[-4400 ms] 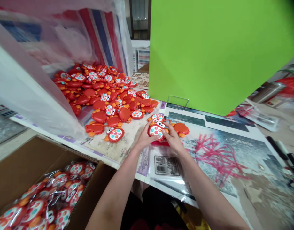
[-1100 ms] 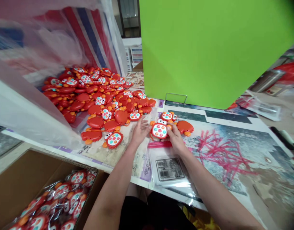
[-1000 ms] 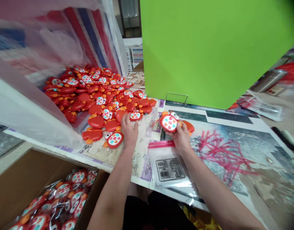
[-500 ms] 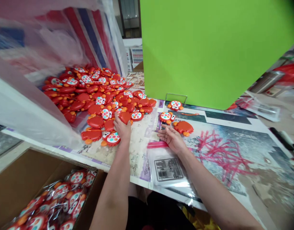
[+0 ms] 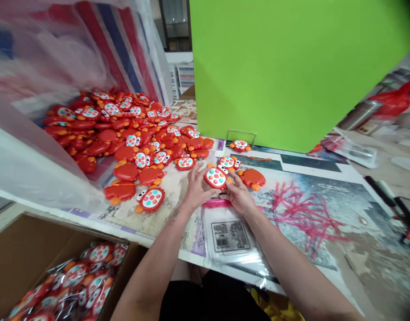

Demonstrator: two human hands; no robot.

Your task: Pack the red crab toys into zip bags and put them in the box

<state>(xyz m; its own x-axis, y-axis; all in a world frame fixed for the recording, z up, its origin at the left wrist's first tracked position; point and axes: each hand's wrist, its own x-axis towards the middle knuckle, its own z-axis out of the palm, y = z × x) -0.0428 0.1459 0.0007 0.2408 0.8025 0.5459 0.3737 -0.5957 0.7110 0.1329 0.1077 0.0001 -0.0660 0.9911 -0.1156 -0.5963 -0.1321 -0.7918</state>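
Observation:
My left hand [image 5: 194,191] and my right hand [image 5: 239,195] together hold a red crab toy [image 5: 215,177] with coloured dots, just above the red-zipped mouth of a clear plastic bag [image 5: 229,232] lying flat on the table. Two more crab toys [image 5: 227,162] [image 5: 252,178] lie just beyond my hands, and one [image 5: 240,144] rests near the green board. A large heap of the same red crab toys [image 5: 125,133] spills out of a clear plastic sack at the left.
A big green board [image 5: 292,67] stands at the back. A cardboard box [image 5: 21,254] at the lower left holds several bagged crab toys [image 5: 88,276]. The table [image 5: 312,214] is covered with printed sheets; clutter and a red bag [image 5: 395,100] sit at the far right.
My right hand tossed a crab toy toward the green board. My left hand reached into the heap, picked a crab toy, and brought it back; both hands now hold it above the bag.

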